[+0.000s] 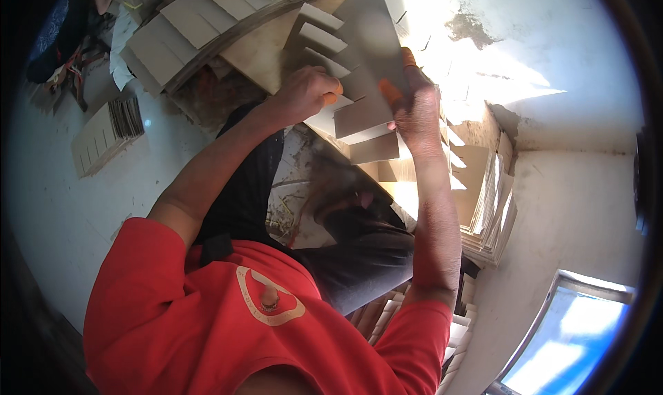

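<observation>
A: Where is the cardboard panel (pixel 373 43) sitting?
B: The grey panel is standing tilted over the board (pixel 257 50) at the upper centre; several short strips (pixel 366 115) are projecting from its left side in a stepped row, apparently crossing it; the exact joints are not showing clearly.

A: What is the right hand (pixel 418 108) doing?
B: It is gripping the panel's right edge, partly closed; the thumb is lying against the near face, and a finger is reaching along the edge; orange finger covers (pixel 391 92) are sheathing both.

A: And the left hand (pixel 307 94)?
B: It is curling nearly closed beside the strips' left ends, an orange cover showing at its fingertips; whether it is pinching a strip, I cannot tell.

A: Which items are surrounding the work?
B: A row of overlapping cardboard sheets (pixel 219 12) is lying at the upper left; a slotted stack (pixel 103 139) is resting on the floor (pixel 62 215) at the left; another pile (pixel 483 195) is standing near the right forearm; bright light is washing out the surface beyond the panel.
</observation>
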Motion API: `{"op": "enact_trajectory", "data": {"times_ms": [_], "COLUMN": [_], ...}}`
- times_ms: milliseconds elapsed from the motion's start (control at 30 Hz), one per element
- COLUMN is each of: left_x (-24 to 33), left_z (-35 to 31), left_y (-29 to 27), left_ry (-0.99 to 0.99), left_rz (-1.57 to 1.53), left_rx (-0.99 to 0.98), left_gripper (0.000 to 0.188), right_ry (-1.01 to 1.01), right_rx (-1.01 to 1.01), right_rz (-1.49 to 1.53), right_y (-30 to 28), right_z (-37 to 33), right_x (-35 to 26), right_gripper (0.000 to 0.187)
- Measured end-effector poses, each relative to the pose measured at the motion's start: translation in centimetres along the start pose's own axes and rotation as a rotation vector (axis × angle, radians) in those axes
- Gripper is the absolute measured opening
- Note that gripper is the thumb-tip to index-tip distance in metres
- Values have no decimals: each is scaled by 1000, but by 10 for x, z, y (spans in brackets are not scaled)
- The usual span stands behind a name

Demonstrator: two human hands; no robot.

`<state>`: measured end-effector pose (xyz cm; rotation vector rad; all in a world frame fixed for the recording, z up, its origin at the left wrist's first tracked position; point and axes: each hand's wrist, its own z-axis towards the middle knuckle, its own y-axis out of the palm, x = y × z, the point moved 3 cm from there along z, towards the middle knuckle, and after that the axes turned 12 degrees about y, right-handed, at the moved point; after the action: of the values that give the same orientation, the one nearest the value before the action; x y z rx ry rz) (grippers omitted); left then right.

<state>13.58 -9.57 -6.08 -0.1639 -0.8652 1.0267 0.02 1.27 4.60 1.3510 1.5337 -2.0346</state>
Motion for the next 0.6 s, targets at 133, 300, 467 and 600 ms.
{"op": "enact_trajectory", "data": {"times_ms": [133,300,467,600], "left_x": [-2,-4,5,5], "left_z": [-1,0,2,1], "left_y": [0,3,-3,-3], "left_ry": [5,11,55,45], "left_rz": [14,9,5,-3], "left_rx": [16,18,28,40], "left_gripper": [14,13,13,13], "right_ry": [78,-89,1,-29], "right_rx": [-84,-16,66,62], "right_rz": [-48,-326,-444,-410], "right_y": [13,20,31,32], "right_z": [-4,-12,-24,-25], "right_x": [-5,-8,-20,-22], "right_gripper": [56,63,62,59]}}
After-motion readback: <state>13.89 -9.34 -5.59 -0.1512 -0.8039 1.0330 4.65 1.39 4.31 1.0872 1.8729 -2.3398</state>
